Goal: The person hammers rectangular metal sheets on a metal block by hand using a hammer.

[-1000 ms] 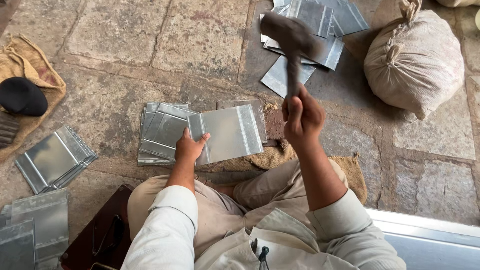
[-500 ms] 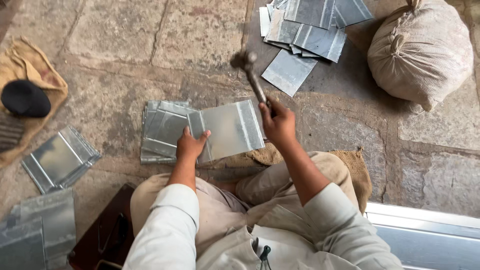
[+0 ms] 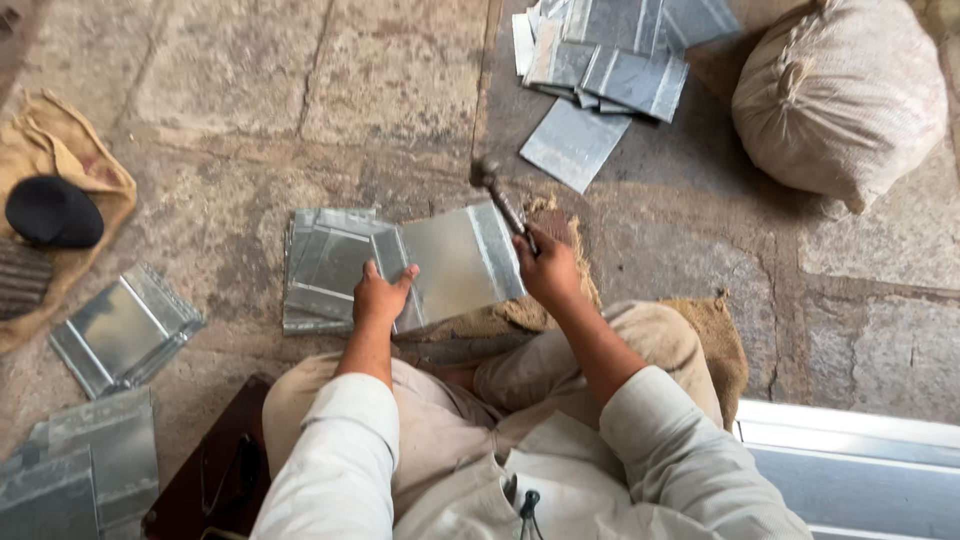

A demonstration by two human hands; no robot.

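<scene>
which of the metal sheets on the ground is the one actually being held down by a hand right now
The sheet straight in front of the person: the left hand presses its near left corner, and the right hand holds a hammer over its right edge. The other sheets lie untouched.

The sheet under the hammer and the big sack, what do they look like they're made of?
The sheet looks like thin metal, probably galvanized or tin: grey, dull sheen, sharply folded edges. The sack looks like coarse woven cloth, beige and matte, tied at the neck. The hammer looks to have a dark metal head.
</scene>
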